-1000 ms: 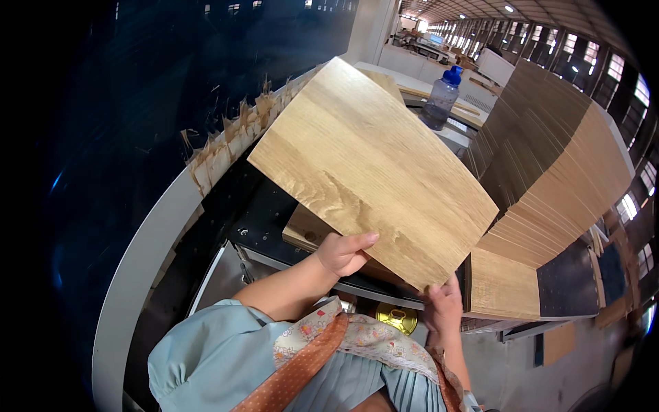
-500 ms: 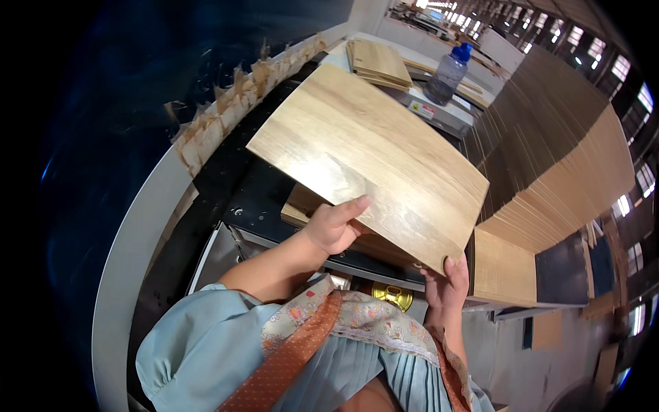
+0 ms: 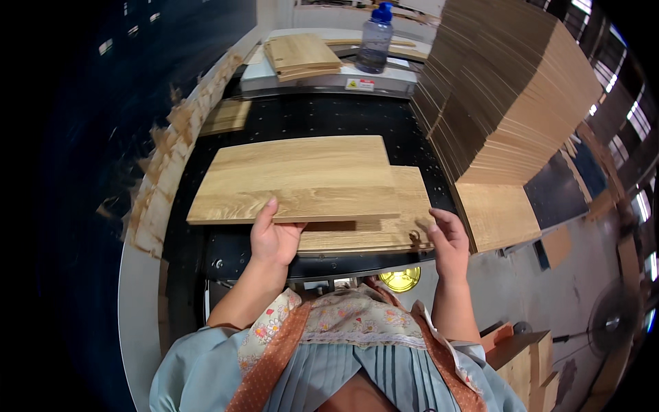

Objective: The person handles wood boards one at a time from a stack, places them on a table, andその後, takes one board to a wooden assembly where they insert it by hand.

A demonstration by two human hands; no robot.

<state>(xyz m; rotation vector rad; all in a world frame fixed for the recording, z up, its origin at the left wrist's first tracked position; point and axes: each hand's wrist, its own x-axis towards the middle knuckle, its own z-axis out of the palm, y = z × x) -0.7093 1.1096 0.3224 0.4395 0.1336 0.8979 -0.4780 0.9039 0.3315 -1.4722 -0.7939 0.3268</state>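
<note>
We see a small label (image 3: 360, 84) with yellow and red-and-white panels on the front of a white ledge (image 3: 274, 86); its print is too small for us to read. In front of the ledge spreads a black worktop (image 3: 329, 115) dotted with pale specks. On the ledge stand a blue-capped bottle (image 3: 375, 45) and a short pile of boards (image 3: 302, 53); a tall stack of panels (image 3: 522, 89) rises on the right, with grey floor (image 3: 508, 295) and bright windows (image 3: 643, 206) beyond. Our wood-grain board (image 3: 302, 172) lies above the middle of the worktop, partly covering a lower board (image 3: 410, 189). Its long axis runs left to right across us, its broad grained face up. Our left hand (image 3: 276, 240) grips its near edge, thumb on top; our right hand (image 3: 449, 240) is loosely open, fingers bent, beside the lower board's right end, and we cannot tell whether it touches.
</note>
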